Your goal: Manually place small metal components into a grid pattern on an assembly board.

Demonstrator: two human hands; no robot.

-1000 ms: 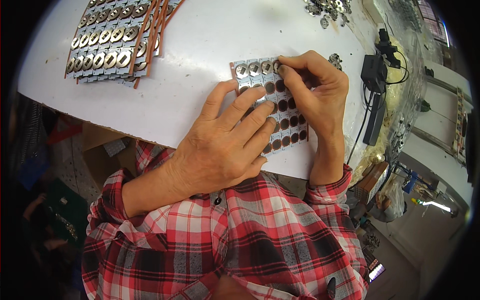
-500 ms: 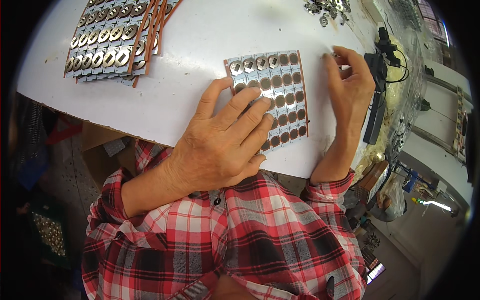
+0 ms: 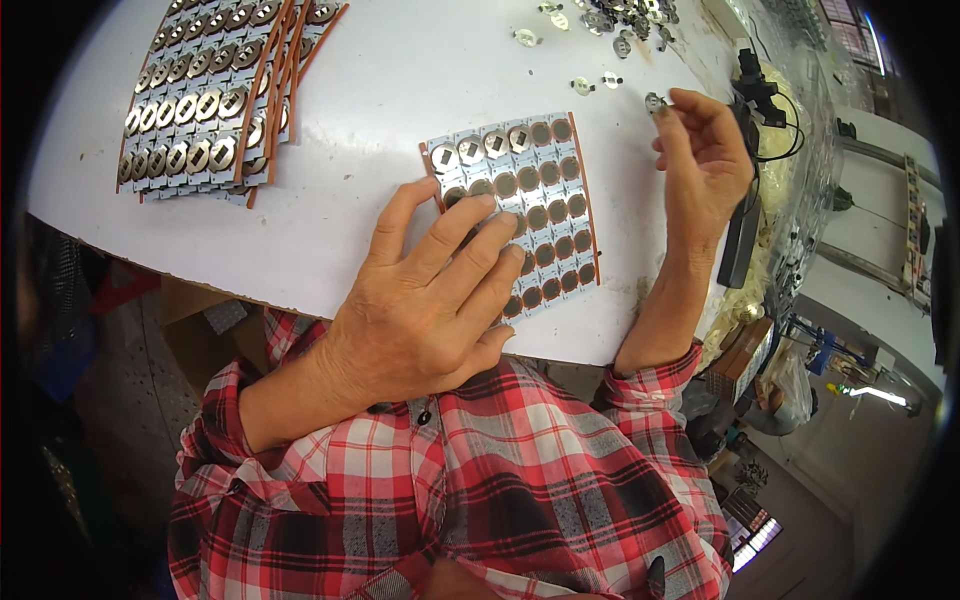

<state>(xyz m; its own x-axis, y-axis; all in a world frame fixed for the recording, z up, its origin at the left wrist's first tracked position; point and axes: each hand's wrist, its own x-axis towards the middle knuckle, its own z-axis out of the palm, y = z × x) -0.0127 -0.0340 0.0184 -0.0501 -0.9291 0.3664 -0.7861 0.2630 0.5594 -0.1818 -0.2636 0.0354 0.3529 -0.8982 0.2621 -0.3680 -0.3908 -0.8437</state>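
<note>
A flat panel of small square boards with round brown pads (image 3: 545, 195) lies on the white table (image 3: 400, 90). A few boards in its top row carry silver metal clips. My left hand (image 3: 435, 290) rests flat on the panel's lower left part, fingers spread over it. My right hand (image 3: 705, 160) is raised to the right of the panel, pinching a small silver metal clip (image 3: 655, 101) between thumb and fingertips.
A stack of finished panels with silver clips (image 3: 205, 105) lies at the table's far left. Loose metal clips (image 3: 610, 20) are scattered at the far right. A black device with cables (image 3: 745, 205) sits along the right edge.
My right hand left the panel, moved right and away to the loose clips, and now holds one. My left hand stayed on the panel.
</note>
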